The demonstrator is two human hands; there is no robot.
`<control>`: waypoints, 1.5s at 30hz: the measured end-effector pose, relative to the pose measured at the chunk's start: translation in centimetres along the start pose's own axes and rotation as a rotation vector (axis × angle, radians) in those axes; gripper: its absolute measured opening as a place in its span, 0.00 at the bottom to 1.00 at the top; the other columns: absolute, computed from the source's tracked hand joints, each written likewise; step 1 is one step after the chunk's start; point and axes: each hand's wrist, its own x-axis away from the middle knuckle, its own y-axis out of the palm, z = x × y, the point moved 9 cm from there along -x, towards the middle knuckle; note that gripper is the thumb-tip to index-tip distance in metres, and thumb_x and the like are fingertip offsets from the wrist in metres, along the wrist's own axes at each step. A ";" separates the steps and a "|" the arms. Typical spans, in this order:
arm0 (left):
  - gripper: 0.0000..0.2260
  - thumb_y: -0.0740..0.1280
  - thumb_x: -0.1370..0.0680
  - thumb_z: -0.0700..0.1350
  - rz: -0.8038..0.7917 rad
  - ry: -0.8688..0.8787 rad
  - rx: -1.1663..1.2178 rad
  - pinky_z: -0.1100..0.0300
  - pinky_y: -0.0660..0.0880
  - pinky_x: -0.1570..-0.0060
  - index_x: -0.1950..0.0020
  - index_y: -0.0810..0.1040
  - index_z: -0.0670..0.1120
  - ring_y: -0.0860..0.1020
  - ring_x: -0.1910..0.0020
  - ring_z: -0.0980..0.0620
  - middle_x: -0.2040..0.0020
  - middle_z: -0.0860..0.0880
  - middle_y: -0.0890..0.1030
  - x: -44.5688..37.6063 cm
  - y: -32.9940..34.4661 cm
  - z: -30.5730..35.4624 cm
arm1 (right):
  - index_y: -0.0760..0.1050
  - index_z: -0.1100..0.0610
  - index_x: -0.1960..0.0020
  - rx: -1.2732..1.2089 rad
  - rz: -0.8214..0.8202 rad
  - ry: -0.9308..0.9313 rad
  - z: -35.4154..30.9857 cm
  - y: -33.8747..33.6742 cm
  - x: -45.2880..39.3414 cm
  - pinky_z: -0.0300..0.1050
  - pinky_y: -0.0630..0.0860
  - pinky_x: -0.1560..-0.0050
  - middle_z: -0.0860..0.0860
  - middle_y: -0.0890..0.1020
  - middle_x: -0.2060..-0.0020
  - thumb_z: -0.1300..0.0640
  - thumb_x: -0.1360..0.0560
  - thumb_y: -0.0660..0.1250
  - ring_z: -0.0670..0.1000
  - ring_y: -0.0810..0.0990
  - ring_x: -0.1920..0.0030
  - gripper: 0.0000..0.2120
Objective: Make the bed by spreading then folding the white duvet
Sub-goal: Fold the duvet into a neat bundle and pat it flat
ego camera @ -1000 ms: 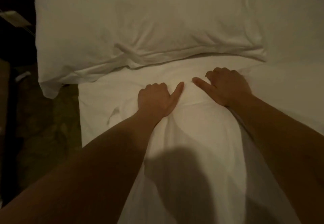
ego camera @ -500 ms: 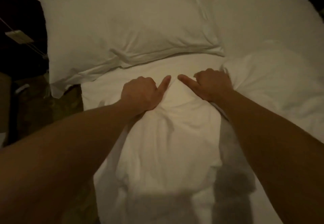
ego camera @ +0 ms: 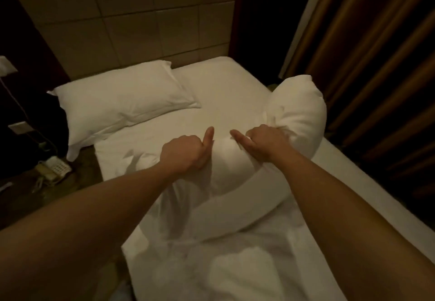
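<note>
The white duvet (ego camera: 226, 171) is bunched and lifted above the bed (ego camera: 226, 84). My left hand (ego camera: 186, 154) grips its upper edge, thumb sticking up. My right hand (ego camera: 263, 143) grips the same edge a short way to the right, thumb pointing left. A puffed lobe of the duvet (ego camera: 299, 112) bulges up to the right of my right hand. More of the duvet hangs down and lies crumpled on the mattress below my forearms.
A white pillow (ego camera: 122, 103) lies at the head of the bed on the left, against a padded headboard (ego camera: 141, 18). Brown curtains (ego camera: 376, 53) hang on the right. A white telephone (ego camera: 55, 167) sits on the dark floor at the left.
Both hands have lifted the duvet's edge up off the mattress and away from the pillow. The view has pulled back and now takes in the whole head of the bed.
</note>
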 end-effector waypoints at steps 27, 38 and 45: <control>0.36 0.41 0.17 0.64 -0.555 0.395 0.190 0.49 0.76 0.45 0.34 0.76 0.40 0.81 0.46 0.40 0.45 0.39 0.83 37.9 28.3 25.0 | 0.80 0.49 0.47 -0.153 0.021 0.514 19.0 17.1 45.6 0.53 0.63 0.35 0.49 0.83 0.44 0.35 0.19 0.47 0.54 0.74 0.39 0.27; 0.36 0.36 0.23 0.72 -0.219 0.994 -0.077 0.44 0.57 0.25 0.23 0.65 0.59 0.60 0.22 0.45 0.22 0.50 0.66 15.4 20.4 29.3 | 0.77 0.57 0.33 -0.326 -0.010 1.014 14.1 16.3 43.0 0.62 0.57 0.29 0.57 0.77 0.33 0.32 0.20 0.45 0.59 0.68 0.28 0.36; 0.36 0.33 0.25 0.74 -0.458 1.262 -0.307 0.34 0.48 0.24 0.19 0.46 0.63 0.41 0.19 0.40 0.17 0.52 0.42 15.0 24.2 34.3 | 0.53 0.61 0.19 -0.372 0.037 1.351 7.4 15.0 41.1 0.67 0.47 0.24 0.64 0.53 0.20 0.30 0.28 0.32 0.67 0.46 0.20 0.48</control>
